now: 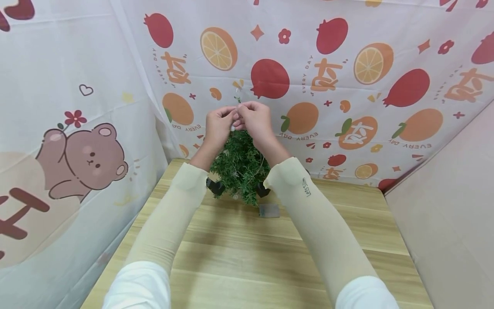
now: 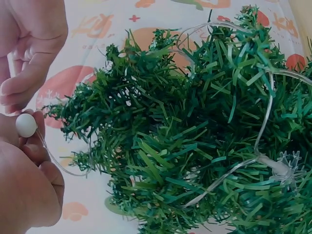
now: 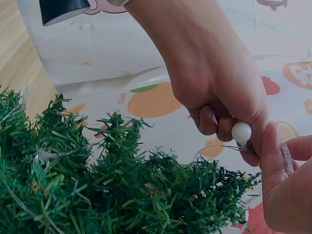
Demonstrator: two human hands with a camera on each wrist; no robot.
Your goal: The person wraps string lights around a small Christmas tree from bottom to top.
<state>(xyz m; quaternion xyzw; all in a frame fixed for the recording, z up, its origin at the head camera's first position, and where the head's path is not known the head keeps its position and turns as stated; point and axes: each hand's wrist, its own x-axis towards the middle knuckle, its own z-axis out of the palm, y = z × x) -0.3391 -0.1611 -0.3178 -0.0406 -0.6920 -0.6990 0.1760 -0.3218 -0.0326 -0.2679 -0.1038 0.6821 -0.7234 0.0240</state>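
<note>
A small artificial Christmas tree stands at the back of the table, a string of lights on a clear wire wound through its branches. Above it, both hands meet near the tree's tip. My left hand has its fingers curled at the wire beside a white ball bulb. My right hand pinches a small clear plastic piece between thumb and fingers, close against the left hand. Its exact kind is hard to tell. A clear snowflake-shaped light hangs among the green needles.
Black clamp-like parts stand on either side of the tree's base. A small grey flat piece lies on the wooden table in front. Fruit-printed cloth hangs behind, and a bear-printed cloth at the left.
</note>
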